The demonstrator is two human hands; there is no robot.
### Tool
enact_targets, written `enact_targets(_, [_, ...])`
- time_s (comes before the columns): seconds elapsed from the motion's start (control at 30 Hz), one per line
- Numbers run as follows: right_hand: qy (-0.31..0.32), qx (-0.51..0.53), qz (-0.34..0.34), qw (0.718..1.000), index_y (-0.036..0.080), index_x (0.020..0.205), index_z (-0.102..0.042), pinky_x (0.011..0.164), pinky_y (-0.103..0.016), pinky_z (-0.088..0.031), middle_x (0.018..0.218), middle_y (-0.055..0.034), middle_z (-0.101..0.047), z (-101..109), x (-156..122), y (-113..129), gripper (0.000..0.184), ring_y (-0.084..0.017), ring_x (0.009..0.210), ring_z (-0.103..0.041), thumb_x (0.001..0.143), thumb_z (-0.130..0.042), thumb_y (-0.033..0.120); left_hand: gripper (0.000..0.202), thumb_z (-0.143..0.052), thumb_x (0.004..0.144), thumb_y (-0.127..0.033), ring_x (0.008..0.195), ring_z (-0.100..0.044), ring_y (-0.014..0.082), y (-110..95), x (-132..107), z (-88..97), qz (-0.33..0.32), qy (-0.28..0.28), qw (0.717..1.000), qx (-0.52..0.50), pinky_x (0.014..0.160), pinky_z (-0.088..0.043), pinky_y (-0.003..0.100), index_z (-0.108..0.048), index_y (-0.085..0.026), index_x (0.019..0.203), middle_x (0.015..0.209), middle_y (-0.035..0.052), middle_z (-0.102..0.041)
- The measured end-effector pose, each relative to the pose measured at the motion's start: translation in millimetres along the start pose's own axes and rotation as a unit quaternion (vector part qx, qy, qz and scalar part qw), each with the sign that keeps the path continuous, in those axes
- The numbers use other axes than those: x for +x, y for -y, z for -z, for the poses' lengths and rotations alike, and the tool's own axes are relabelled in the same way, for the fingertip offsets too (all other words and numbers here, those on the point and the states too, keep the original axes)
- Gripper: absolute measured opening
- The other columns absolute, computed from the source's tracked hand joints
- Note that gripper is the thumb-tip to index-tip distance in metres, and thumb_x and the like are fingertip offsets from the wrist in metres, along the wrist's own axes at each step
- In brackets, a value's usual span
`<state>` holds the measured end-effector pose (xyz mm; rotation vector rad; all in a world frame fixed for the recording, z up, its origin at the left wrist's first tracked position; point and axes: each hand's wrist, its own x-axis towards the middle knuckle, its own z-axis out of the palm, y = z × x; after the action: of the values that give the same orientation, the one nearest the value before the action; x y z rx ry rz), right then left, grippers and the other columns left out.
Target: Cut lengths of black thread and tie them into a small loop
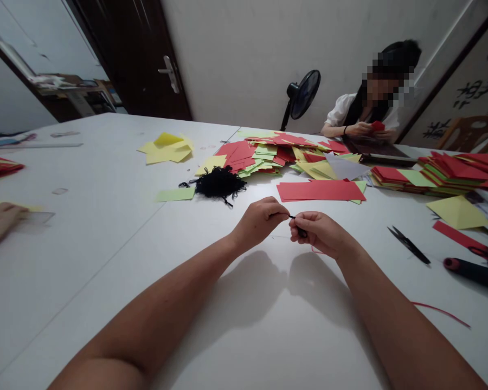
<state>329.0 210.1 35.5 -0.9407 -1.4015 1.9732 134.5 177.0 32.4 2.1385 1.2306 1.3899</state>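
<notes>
My left hand (260,219) and my right hand (319,230) meet above the white table, their fingertips pinched on a short black cord (291,217). Part of that cord curls in a small loop under my right fingers; the rest is hidden in the grip. Just beyond my left hand lies a tangled heap of black cords (219,182). A red paper strip (321,190) rests on the table behind my hands, over a green one. Beneath my right hand shows a bit of thin red outline that I cannot make out.
Heaped red, green and yellow papers (264,154) spread across the back. Scissors (409,245), a dark handle-like tool (474,271) and a thin red strip (441,313) lie at right. Another person's hand (2,222) rests at the left edge; a seated person (370,108) holds red paper.
</notes>
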Motion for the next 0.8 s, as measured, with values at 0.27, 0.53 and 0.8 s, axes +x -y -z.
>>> enact_targets(0.27, [-0.04,0.087,0.004,0.995,0.017,0.078,-0.071,0.045,-0.018,-0.035,0.06,0.004,-0.057,0.1,3.8,-3.3,0.042,-0.007,0.055,-0.054,0.056,-0.093,0.045,0.018,-0.073,0.072,-0.034,0.057,-0.056,0.0108,-8.8,-4.4,-16.0,0.267,-0.04,0.922,-0.277,0.059,-0.048,0.026,-0.07,-0.017,0.076,0.065,-0.0006,-0.066])
enact_targets(0.53, [-0.08,0.167,0.014,0.983,0.021,0.08,-0.069,0.046,-0.013,-0.04,0.06,0.0074,-0.056,-16.3,4.8,-0.6,0.037,-0.005,0.056,-0.055,0.056,-0.092,0.038,0.019,-0.075,0.066,-0.034,0.06,-0.058,0.011,-14.9,-8.7,-28.0,0.279,-0.153,0.892,-0.32,0.064,-0.05,0.028,-0.07,-0.018,0.075,0.065,-0.0016,-0.066])
enact_targets(0.8, [-0.116,0.079,0.112,0.984,0.02,0.089,-0.075,0.05,-0.019,-0.04,0.062,0.0029,-0.063,-28.7,5.3,-6.2,0.035,-0.009,0.06,-0.059,0.064,-0.085,0.042,0.016,-0.075,0.067,-0.032,0.062,-0.057,0.0127,-18.9,-10.5,-27.8,0.296,-0.122,0.898,-0.301,0.064,-0.047,0.029,-0.073,-0.017,0.072,0.063,-0.0004,-0.066])
